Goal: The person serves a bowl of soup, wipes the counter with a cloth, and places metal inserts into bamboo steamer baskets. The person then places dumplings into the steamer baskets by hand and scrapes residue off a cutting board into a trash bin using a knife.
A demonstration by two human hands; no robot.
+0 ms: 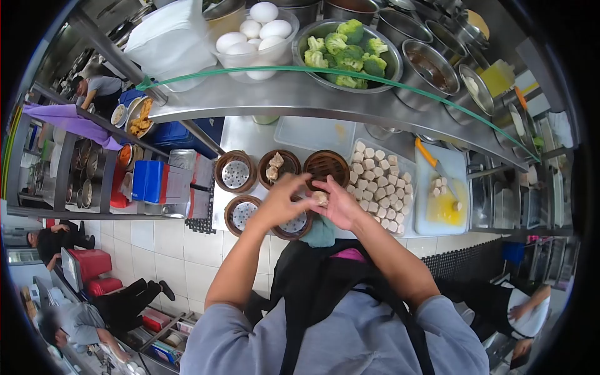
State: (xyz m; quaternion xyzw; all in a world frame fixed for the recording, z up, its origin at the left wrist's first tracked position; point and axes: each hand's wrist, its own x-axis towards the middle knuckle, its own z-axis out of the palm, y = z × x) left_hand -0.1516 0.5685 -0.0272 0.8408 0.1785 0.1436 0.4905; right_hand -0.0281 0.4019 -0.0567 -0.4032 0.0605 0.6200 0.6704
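A small pale dumpling rests against the fingers of my right hand, which is curled around it. My left hand is beside it with thumb and fingers apart, its thumb tip at the dumpling's edge. Just beyond my hands, two similar dumplings sit in a bamboo steamer basket. A bamboo steamer with a slatted base lies to its right. Other steamers with perforated metal bases stand to the left and nearer me, one partly under my left wrist.
Many pale cubed pieces fill a tray on the right. Beyond it, a knife lies on a white cutting board with yellow liquid. The overhead shelf holds eggs, broccoli and pots. Several people are around the kitchen.
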